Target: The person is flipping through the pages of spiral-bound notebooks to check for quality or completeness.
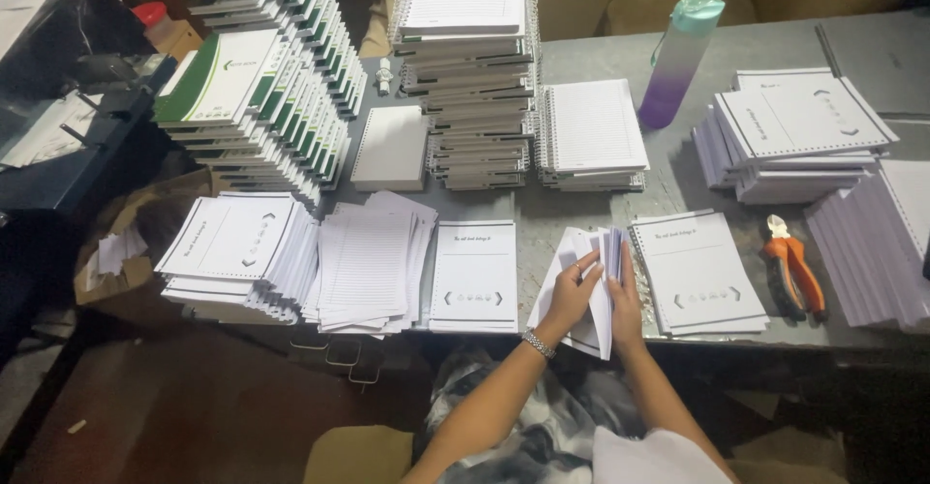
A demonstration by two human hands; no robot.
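Now both my left hand [570, 295] and right hand [625, 295] clamp the light, floppy paper sheaf [589, 285] by its edges, which looks likely to slip

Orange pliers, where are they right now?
In the head view, the orange pliers lie on the table's right side, between a spiral-bound notebook and a white paper stack, right of both hands.

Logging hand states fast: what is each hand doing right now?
Left hand: closed on the bundle of white sheets, fingers over its front.
Right hand: gripping the same bundle from the other side.
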